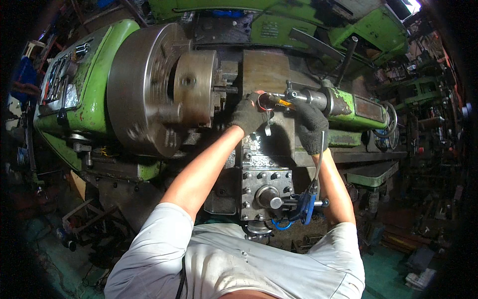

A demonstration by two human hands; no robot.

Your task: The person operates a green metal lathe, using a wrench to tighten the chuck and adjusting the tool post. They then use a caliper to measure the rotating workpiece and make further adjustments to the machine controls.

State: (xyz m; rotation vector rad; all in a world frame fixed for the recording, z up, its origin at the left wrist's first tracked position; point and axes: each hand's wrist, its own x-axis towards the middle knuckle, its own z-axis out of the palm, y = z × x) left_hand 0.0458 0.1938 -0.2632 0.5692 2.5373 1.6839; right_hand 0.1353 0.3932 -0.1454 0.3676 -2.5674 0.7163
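My left hand [247,115], in a dark grey work glove, is closed on a red-rimmed ring [264,101]. A short pale strip [269,125] hangs below the ring. My right hand [312,125], gloved alike, is just right of it beside the lathe's tailstock spindle [312,97]. Its fingers curl toward a slim yellow piece [284,103] that reaches to the ring; the fingertips are partly hidden. Left of my hands, a thin rod [226,89] juts from the lathe chuck [195,88], whose surface looks smeared by motion.
A large round steel disc [142,89] stands behind the chuck. Near my body is the square bolted tool post [266,187], with a blue air gun [307,207] hanging at its right. The green tailstock [343,107] has a handwheel [391,119]. Wrenches [57,79] lie on the headstock.
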